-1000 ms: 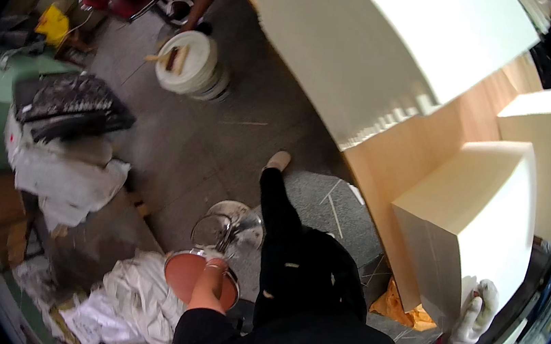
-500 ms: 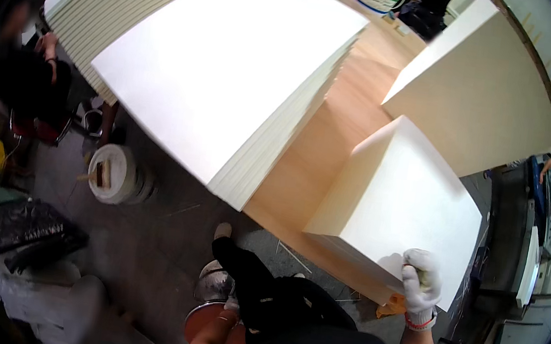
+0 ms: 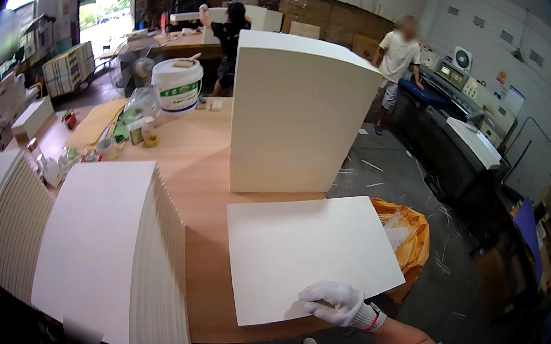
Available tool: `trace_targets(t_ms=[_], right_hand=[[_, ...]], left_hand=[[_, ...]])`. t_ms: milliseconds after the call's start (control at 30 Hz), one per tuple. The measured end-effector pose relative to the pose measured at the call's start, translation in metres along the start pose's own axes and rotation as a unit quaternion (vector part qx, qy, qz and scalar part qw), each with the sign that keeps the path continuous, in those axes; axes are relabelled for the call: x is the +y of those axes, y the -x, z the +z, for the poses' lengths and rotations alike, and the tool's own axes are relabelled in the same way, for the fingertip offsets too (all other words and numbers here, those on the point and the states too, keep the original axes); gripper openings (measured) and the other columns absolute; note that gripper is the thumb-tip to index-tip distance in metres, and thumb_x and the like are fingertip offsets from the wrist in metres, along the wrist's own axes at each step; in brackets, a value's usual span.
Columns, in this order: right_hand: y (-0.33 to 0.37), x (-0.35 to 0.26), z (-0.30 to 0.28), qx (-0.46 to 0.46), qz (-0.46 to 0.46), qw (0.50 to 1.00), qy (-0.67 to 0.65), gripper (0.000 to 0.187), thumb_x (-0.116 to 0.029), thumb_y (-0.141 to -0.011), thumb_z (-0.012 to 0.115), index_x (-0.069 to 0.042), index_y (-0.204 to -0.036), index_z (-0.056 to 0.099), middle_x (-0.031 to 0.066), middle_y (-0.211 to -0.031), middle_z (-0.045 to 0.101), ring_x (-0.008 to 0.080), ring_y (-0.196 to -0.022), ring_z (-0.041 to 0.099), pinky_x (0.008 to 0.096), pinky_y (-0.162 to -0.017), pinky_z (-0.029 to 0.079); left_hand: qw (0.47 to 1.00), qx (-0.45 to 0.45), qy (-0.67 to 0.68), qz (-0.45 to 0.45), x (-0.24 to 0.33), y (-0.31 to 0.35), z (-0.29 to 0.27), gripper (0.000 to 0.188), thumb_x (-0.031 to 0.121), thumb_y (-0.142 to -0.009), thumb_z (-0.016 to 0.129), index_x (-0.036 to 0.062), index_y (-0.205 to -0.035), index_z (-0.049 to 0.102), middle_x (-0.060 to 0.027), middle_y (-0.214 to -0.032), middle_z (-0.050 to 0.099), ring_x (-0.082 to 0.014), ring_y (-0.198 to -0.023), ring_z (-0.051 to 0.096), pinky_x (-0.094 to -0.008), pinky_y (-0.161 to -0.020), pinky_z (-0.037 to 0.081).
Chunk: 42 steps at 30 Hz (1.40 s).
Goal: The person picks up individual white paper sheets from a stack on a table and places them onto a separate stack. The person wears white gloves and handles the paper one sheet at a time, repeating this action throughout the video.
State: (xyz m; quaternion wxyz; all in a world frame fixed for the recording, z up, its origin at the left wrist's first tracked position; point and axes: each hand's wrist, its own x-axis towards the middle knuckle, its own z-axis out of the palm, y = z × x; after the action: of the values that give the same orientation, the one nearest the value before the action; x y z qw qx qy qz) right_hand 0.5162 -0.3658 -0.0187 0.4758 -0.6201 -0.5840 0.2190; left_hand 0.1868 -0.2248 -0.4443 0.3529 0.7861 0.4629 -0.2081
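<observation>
On wood table (image 3: 208, 184): 3 paper stacks, 1 bucket (image 3: 176, 84).

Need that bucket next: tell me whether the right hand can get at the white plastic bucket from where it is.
Probably not: the right hand rests on the near flat white sheet, and the white plastic bucket stands across the table.

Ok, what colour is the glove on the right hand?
White, with a red band at the cuff; the right hand rests on the paper stack. Head view.
</observation>
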Motion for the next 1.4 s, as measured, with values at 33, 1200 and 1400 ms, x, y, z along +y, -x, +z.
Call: trace_targets(t_ms=[33,1200,1400], right_hand=[[0.001,0.001,-0.001,0.008,-0.013,1.000,0.009,0.024,0.000,-0.084,0.070,0.003,-0.108,0.068,0.0167,-0.102,0.069,0.0288,-0.091,0.068,0.0351,-0.081,0.055],[0.298,0.261,0.083,0.634,0.246,0.534,-0.502,0.031,-0.048,-0.095,0.060,-0.020,-0.083,0.063,-0.0101,-0.059,0.050,0.0088,-0.049,0.043,0.0305,-0.070,0.050],[0.449,0.433,0.050,0.563,0.204,0.797,-0.077,0.034,-0.036,-0.089,0.062,-0.006,-0.105,0.063,0.0103,-0.110,0.063,0.0270,-0.105,0.056,0.0468,-0.094,0.045]], left_hand=[[1.000,0.008,-0.001,-0.001,0.000,-0.005,-0.008,0.068,0.048,-0.082,0.064,0.0228,-0.143,0.048,-0.0138,-0.128,0.060,-0.0301,-0.127,0.052,-0.0434,-0.106,0.039],[0.680,0.359,0.509,0.387,0.150,0.064,-0.184,0.035,0.014,-0.097,0.060,-0.0020,-0.127,0.056,-0.0150,-0.119,0.064,-0.0213,-0.108,0.063,-0.0339,-0.095,0.049],[0.790,0.346,0.303,0.405,0.183,0.003,-0.136,0.045,0.023,-0.099,0.050,0.0017,-0.138,0.048,-0.0217,-0.134,0.055,-0.0333,-0.119,0.058,-0.0415,-0.098,0.048]])
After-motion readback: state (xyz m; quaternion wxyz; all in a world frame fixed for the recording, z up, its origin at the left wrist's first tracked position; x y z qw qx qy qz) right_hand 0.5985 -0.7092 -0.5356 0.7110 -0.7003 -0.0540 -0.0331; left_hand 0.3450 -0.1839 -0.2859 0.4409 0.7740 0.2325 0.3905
